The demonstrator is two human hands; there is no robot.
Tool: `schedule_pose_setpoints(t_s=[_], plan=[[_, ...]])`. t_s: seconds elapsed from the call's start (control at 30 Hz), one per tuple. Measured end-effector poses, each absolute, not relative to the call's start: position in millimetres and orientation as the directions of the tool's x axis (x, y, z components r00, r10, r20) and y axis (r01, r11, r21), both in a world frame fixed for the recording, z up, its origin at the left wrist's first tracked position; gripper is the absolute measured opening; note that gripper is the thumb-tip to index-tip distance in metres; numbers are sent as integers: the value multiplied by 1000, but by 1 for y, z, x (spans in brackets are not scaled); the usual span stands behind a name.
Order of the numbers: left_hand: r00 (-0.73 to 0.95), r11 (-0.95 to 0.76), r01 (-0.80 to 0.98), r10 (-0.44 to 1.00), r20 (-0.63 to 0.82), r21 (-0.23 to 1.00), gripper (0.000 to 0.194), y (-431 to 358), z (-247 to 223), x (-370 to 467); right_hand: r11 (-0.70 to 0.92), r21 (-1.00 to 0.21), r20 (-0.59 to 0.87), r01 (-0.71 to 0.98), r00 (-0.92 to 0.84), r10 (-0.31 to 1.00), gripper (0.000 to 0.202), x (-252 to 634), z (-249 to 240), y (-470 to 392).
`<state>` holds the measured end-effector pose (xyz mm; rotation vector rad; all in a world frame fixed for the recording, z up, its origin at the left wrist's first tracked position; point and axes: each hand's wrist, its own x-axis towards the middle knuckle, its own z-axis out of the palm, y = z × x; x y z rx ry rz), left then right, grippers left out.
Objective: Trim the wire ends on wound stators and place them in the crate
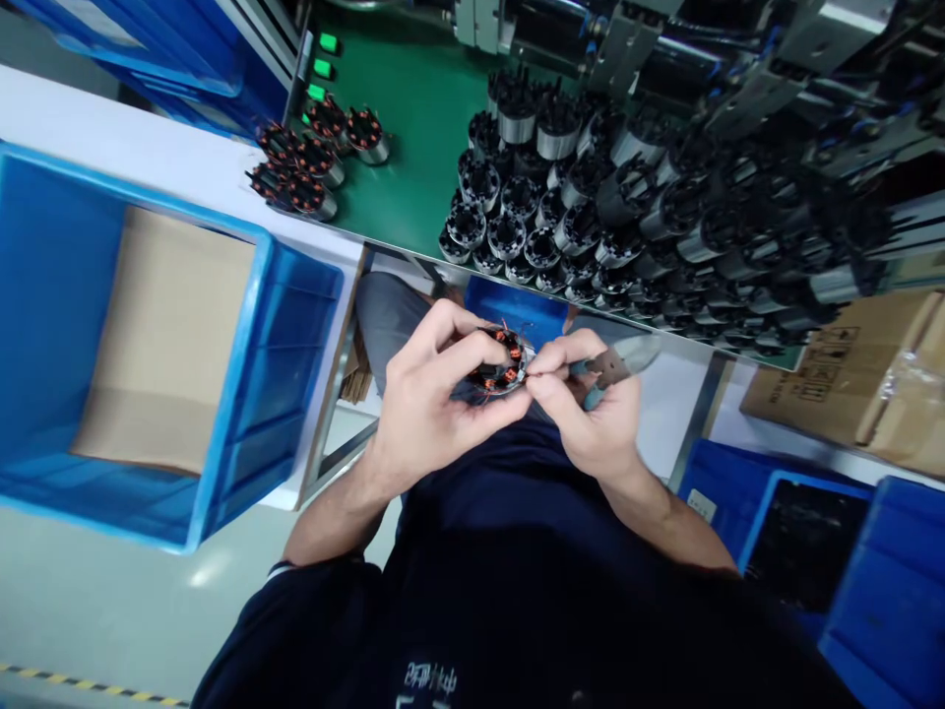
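Note:
My left hand (435, 389) is wrapped round a motor stator (511, 372) with orange copper windings and a black insulator, held over my lap. Thin loose wire ends stick out at its upper edge. My right hand (591, 414) has thumb and forefinger pinched together at the stator's right rim; whatever is between those fingertips is too small to make out. Tucked in the same hand is a pair of hand cutters (611, 367) with teal handles, its metal head pointing right, away from the stator.
On the green bench (420, 118), wound stators (317, 162) stand at the left and many stacked unwound stators (546, 231) at the right. Machinery (664, 59) lines the back. A blue crate (262, 345) with cardboard inside is left; cartons (834, 374) and blue bins (878, 581) are right.

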<state>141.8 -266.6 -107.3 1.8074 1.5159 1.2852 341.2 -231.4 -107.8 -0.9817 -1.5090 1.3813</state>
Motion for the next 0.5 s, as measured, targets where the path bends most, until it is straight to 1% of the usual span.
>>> schedule_pose_setpoints(t_s=[0.07, 0.13, 0.2, 0.23, 0.27, 0.3, 0.33, 0.4, 0.47, 0.5], plan=[[-49, -308, 575, 912, 408, 758, 31, -267, -114, 140, -9, -1000, -13, 10, -457, 889, 15, 349, -107, -226], [-60, -336, 650, 872, 487, 681, 32, -267, -121, 138, -205, -975, -115, -90, -585, 803, 19, 358, -107, -224], [-82, -358, 673, 833, 547, 647, 35, -267, -127, 136, -452, -859, -188, -240, -673, 715, 22, 368, -105, -224], [-110, -361, 645, 828, 549, 674, 34, -267, -129, 136, -549, -780, -211, -301, -699, 683, 24, 371, -103, -225], [-151, -351, 586, 838, 524, 730, 31, -267, -132, 137, -611, -713, -230, -342, -709, 666, 27, 374, -100, -226], [-195, -327, 497, 860, 471, 803, 27, -267, -134, 140, -646, -673, -256, -360, -705, 661, 31, 376, -97, -227], [-229, -295, 388, 887, 401, 873, 26, -267, -136, 144, -657, -657, -273, -370, -695, 665, 34, 377, -95, -228], [-259, -222, 159, 931, 258, 962, 38, -268, -140, 156, -637, -669, -260, -383, -682, 684, 34, 377, -94, -227], [-279, -173, -43, 948, 155, 984, 49, -269, -143, 169, -579, -717, -217, -388, -666, 714, 27, 376, -99, -225], [-292, -160, -129, 949, 117, 979, 49, -269, -145, 175, -538, -750, -193, -384, -651, 734, 23, 377, -103, -225]])
